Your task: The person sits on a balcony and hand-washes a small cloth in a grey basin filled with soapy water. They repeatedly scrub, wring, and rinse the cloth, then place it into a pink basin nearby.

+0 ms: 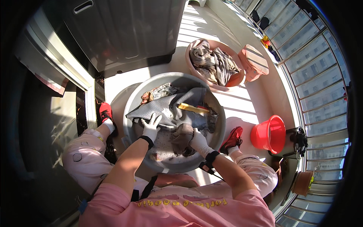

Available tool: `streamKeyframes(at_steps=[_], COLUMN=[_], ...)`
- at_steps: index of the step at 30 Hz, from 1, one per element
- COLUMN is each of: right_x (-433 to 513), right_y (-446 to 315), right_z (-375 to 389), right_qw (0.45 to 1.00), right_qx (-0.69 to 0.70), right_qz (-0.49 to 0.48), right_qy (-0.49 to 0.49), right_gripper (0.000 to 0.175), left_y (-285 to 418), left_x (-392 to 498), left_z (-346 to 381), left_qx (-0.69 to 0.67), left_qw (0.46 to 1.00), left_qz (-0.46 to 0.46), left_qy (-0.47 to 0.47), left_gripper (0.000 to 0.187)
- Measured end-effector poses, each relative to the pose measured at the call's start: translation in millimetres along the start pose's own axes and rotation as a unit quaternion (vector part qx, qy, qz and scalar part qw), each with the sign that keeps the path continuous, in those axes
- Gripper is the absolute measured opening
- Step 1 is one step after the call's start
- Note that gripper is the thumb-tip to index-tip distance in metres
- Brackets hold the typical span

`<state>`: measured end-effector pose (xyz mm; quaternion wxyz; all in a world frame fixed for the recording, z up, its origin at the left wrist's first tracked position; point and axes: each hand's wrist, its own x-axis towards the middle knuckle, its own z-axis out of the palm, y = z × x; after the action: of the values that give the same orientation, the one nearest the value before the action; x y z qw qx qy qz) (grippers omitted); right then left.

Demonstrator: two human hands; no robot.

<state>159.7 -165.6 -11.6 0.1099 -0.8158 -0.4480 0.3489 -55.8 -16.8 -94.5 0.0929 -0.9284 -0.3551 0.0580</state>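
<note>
A large grey plastic basin point(132, 103) stands between my feet, with soapy water and wet laundry inside. My left hand point(151, 128), in a white glove, has its fingers spread at the near edge of a grey ribbed cloth point(156, 106). A bunched brown-grey cloth point(183, 136) is gripped at its right side by my gloved right hand point(199, 142), its lower part hanging over the suds. A yellow-handled brush point(192, 108) lies on the grey cloth, its bristles hidden. Patterned fabric point(163, 91) rests against the basin's far left wall.
A pink basin point(191, 71) of wrung cloths stands beyond the grey one, beside a pink padded stool point(254, 62). To the right are a red bucket point(262, 136) and a terracotta pot point(302, 183) near the railing. A dark grey appliance point(127, 34) stands at upper left.
</note>
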Motion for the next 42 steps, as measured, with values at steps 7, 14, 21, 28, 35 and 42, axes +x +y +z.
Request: streamKeyframes(at_steps=[7, 14, 21, 28, 35, 42], right_x=[-19, -10, 30, 85, 53, 4], right_y=[-36, -13, 16, 28, 21, -4], right_z=[8, 59, 113, 115, 58, 50], right_qw=[0.961, 0.930, 0.903, 0.956, 0.981, 0.921], right_qx=[-0.211, -0.283, -0.381, -0.166, -0.082, -0.307], right_qz=[-0.022, -0.069, -0.062, -0.037, -0.025, -0.101], right_qy=[-0.178, -0.224, -0.191, -0.237, -0.175, -0.217], right_gripper=[0.074, 0.088, 0.055, 0.037, 0.099, 0.041], left_y=[-45, -12, 65, 91, 40, 6], left_x=[48, 49, -31, 3, 17, -27], left_z=[-32, -93, -67, 37, -5, -60], left_qx=[-0.028, -0.089, -0.196, -0.223, -0.459, -0.425], left_qw=[0.995, 0.983, 0.896, 0.909, 0.832, 0.815], left_qz=[0.050, 0.051, 0.131, 0.035, 0.002, 0.029], left_qy=[-0.077, -0.154, -0.376, -0.351, -0.310, -0.393], left_gripper=[0.035, 0.048, 0.093, 0.036, 0.057, 0.067])
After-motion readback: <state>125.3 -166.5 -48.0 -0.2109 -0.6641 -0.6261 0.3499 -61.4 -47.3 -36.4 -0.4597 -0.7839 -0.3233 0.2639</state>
